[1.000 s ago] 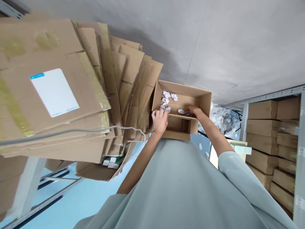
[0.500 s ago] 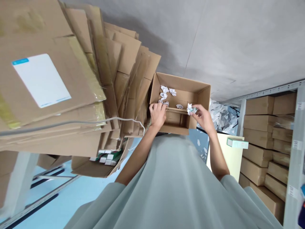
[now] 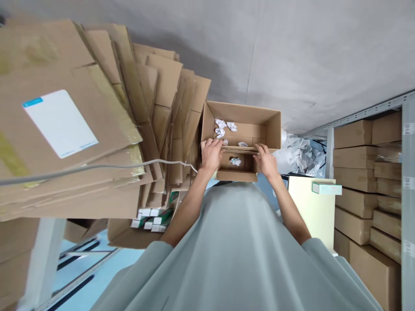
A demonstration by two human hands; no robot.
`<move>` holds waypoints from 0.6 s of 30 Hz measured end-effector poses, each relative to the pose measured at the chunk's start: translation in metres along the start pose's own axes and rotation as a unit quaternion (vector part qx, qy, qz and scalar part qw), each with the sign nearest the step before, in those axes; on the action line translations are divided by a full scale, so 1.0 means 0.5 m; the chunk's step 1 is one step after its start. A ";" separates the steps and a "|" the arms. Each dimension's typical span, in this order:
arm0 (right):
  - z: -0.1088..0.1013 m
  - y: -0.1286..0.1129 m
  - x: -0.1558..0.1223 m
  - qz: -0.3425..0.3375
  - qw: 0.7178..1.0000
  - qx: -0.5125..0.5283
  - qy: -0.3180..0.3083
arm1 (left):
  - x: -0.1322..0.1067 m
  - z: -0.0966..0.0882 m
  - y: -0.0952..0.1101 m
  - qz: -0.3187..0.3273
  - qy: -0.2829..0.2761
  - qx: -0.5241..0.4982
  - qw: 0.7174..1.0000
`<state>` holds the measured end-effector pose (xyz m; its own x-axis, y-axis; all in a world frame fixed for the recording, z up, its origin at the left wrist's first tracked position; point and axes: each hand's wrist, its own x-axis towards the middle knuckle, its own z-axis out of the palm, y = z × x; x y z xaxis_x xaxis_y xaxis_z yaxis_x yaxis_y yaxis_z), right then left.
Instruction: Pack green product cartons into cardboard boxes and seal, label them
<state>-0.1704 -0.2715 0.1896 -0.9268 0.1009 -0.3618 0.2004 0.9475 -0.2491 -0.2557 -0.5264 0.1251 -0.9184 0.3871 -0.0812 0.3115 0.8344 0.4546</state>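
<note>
A larger cardboard box (image 3: pixel 241 108) stands open against the wall, with several crumpled white papers (image 3: pixel 220 124) inside. Directly in front of it is a smaller open cardboard box (image 3: pixel 236 176), touching or nearly touching its near wall. One crumpled paper ball (image 3: pixel 235 161) with a green patch lies in the smaller box. My left hand (image 3: pixel 212 154) has its fingers hooked over the edge at the left corner where the boxes meet. At the right corner, my right hand (image 3: pixel 266 161) holds the same edge, its fingertips over the rim. Which box's wall each hand grips is partly hidden.
Flattened cardboard sheets (image 3: pixel 162 82) lean in a stack on the left, with a grey cable (image 3: pixel 155 161) across them. Below sits a carton of green-white boxes (image 3: pixel 152 219). On the right are crumpled paper (image 3: pixel 300 153), a green-white box (image 3: pixel 327 188) and shelved cartons (image 3: pixel 355 157).
My right hand has let go of the crumpled paper, which now lies in the smaller box, and has come to the box edge. My left hand stays at the left corner.
</note>
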 end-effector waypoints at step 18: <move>-0.087 -0.040 0.091 -0.051 0.997 -0.060 -0.025 | 0.020 -0.009 -0.005 -0.006 -0.014 0.008 1.000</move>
<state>-0.2305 -0.2724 0.2173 -0.9227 -0.0102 -0.3855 0.0642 0.9816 -0.1797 -0.2668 -0.5264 0.1271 -0.9150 0.3877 -0.1114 0.3046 0.8452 0.4393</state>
